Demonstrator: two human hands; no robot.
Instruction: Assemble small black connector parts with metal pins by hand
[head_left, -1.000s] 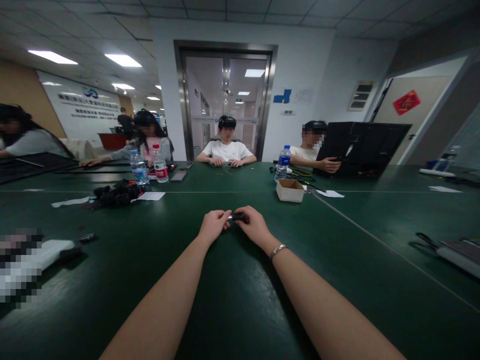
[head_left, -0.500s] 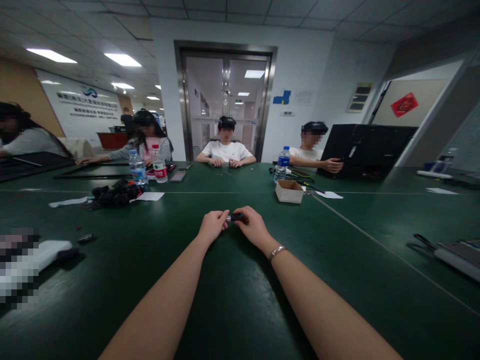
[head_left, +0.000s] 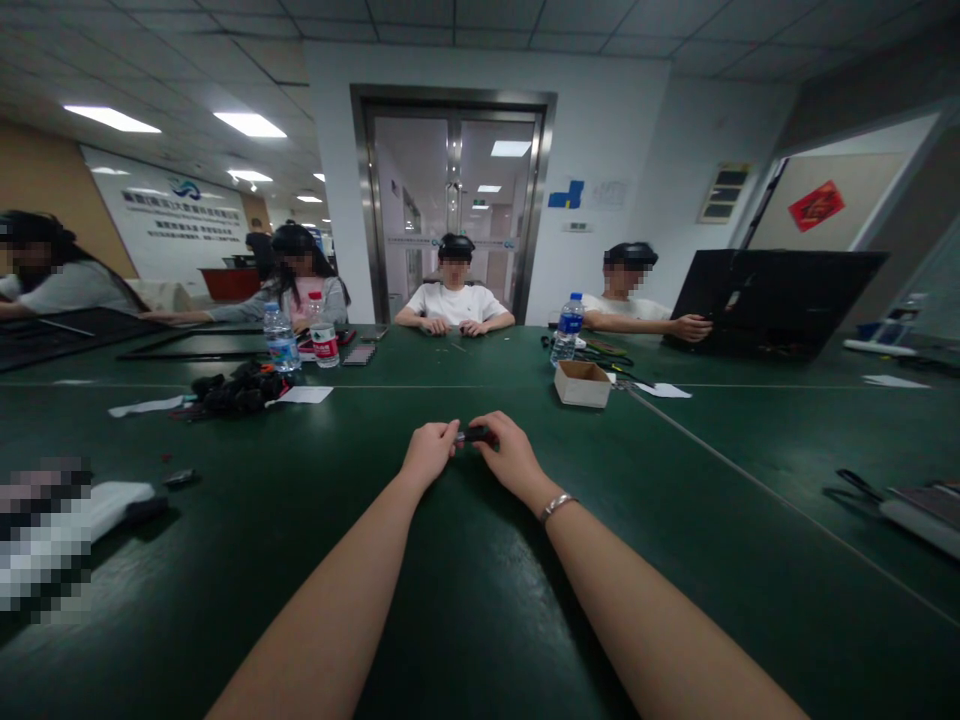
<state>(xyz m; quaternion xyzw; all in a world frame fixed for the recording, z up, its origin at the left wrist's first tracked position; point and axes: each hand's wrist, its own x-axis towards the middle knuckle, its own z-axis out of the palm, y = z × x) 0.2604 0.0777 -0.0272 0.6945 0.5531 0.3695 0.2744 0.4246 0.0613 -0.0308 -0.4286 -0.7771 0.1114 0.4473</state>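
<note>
Over the green table (head_left: 465, 560), my two hands meet on a small dark tube with a silver part (head_left: 475, 435). My left hand (head_left: 430, 452) is closed, thumb and fingers pinching the silver end on the left. On the other side, the curled fingers of my right hand (head_left: 510, 452) grip the black body, and a silver bracelet circles that wrist. Much of the tube is covered by my fingers, so I cannot make out its exact kind.
Beyond my hands stand a small open cardboard box (head_left: 583, 384) and a water bottle (head_left: 568, 328). Two more bottles (head_left: 324, 335) and a black tangled bundle (head_left: 238, 388) are at left. A person at right holds a large black panel (head_left: 776, 300); other people sit around the table.
My hands keep their grip on the tube and barely move. The person at right has shifted the black panel rightward and turned it. The whole view has swung slightly.
</note>
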